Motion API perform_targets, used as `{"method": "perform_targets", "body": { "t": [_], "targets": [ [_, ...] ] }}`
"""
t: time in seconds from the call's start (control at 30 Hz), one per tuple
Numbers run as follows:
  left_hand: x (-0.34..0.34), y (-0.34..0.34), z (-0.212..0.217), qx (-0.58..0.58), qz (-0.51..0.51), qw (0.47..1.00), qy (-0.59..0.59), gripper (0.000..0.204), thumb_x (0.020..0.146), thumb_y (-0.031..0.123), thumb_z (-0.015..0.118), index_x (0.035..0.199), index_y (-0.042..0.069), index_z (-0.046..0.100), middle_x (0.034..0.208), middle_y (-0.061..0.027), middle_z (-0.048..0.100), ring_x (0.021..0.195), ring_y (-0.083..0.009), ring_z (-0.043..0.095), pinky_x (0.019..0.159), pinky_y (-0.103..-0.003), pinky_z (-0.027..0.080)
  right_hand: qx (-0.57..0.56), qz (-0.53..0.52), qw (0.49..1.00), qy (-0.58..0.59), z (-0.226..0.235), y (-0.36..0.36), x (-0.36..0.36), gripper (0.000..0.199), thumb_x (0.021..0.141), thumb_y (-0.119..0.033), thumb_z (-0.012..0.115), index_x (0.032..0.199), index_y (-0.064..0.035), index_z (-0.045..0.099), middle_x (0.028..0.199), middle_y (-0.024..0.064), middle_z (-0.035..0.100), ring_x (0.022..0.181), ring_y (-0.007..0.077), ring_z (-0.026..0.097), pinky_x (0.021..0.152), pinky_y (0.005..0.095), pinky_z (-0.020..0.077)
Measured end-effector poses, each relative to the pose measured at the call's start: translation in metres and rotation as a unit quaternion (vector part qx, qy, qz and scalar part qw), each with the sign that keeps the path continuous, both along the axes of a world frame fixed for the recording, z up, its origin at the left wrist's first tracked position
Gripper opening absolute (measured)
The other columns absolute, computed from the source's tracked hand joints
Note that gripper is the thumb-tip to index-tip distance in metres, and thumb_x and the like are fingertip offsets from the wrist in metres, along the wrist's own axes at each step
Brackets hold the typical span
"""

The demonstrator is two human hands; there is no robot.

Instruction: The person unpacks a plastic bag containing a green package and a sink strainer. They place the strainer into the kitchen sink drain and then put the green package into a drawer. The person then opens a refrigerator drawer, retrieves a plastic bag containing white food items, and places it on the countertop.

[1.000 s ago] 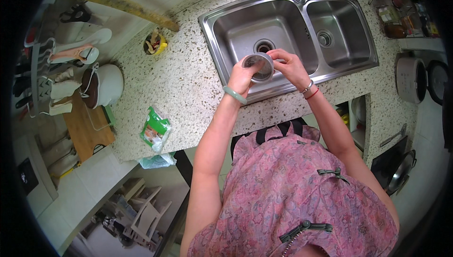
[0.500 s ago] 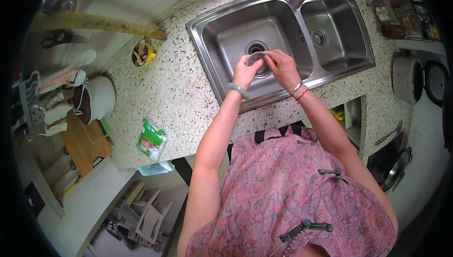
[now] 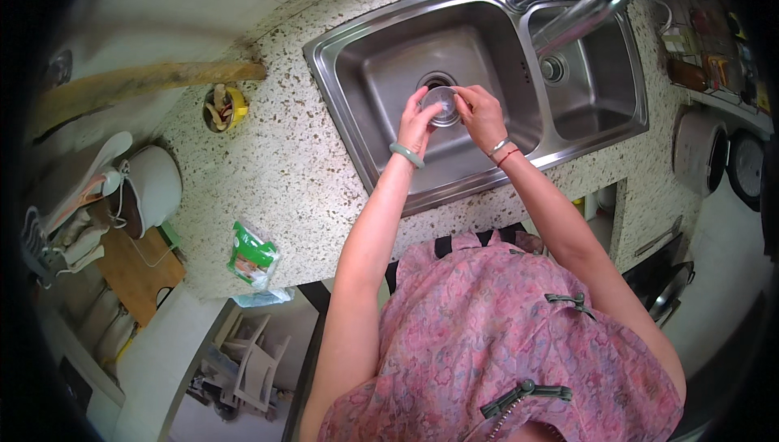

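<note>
A small clear glass cup (image 3: 442, 104) is held over the left basin of a steel double sink (image 3: 381, 53), close above the drain. My left hand (image 3: 418, 122), with a pale green bangle on the wrist, grips the cup from the left side. My right hand (image 3: 480, 113), with thin bracelets on the wrist, holds it from the right, fingers on the rim. The chrome faucet (image 3: 580, 4) reaches over the divider between the two basins, just right of my hands.
A speckled stone counter (image 3: 276, 166) surrounds the sink. On it lie a green and white packet (image 3: 253, 254) and a yellow cup with utensils (image 3: 223, 108). A white rice cooker (image 3: 154, 186) and a wooden board (image 3: 138, 268) stand at the left. Jars line the right.
Both hands have carried the cup from the sink's front rim forward and down into the left basin, over the drain. The view has moved closer to the sink.
</note>
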State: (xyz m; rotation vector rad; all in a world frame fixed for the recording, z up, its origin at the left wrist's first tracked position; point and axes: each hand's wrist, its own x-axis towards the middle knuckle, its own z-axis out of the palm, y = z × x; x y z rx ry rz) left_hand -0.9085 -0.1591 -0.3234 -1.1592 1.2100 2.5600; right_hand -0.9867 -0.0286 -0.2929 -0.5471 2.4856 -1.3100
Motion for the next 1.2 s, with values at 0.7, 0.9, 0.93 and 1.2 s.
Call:
{"method": "perform_targets", "body": {
  "t": [0.7,0.9,0.93,1.2],
  "targets": [
    [-0.023,0.002,-0.117,-0.153,-0.026,0.984,-0.091,0.051,0.099,0.044,0.037,0.121,0.003,0.058,0.125,-0.0130,0.056,0.117,-0.0246,0.051,0.097,-0.036,0.040,0.043,-0.107,0.987,-0.110,-0.132,-0.008,-0.012,0.018,0.085,-0.009,0.061,0.101,-0.0098,0.068,0.090,0.0118,0.065,0.080,0.0288,0.063,0.071,0.0363,0.0496],
    [-0.017,-0.002,-0.127,-0.475,-0.076,0.866,-0.135,0.041,0.097,0.038,0.044,0.114,0.005,0.062,0.111,-0.0167,0.060,0.102,-0.0317,0.056,0.091,-0.040,0.043,0.098,-0.065,0.991,-0.068,-0.152,-0.011,-0.016,0.017,0.086,-0.009,0.059,0.101,-0.0101,0.068,0.092,0.0121,0.064,0.083,0.0320,0.062,0.072,0.0392,0.0492],
    [-0.017,-0.002,-0.123,-0.462,-0.067,0.872,-0.145,0.039,0.096,0.037,0.045,0.113,0.006,0.062,0.108,-0.0159,0.060,0.100,-0.0315,0.057,0.090,-0.040,0.044,0.113,-0.058,0.990,-0.057,-0.152,-0.012,-0.017,0.017,0.086,-0.009,0.058,0.100,-0.0099,0.068,0.092,0.0124,0.064,0.083,0.0324,0.062,0.072,0.0397,0.0492],
    [-0.013,0.013,-0.124,-0.413,-0.100,0.889,-0.172,0.028,0.084,0.018,0.066,0.111,0.011,0.064,0.092,-0.0088,0.061,0.081,-0.0216,0.062,0.076,-0.034,0.050,0.261,-0.015,0.962,-0.073,-0.154,-0.020,-0.025,0.018,0.088,-0.020,0.056,0.100,-0.0140,0.069,0.095,0.0103,0.065,0.086,0.0323,0.063,0.072,0.0421,0.0503]
  ]
}}
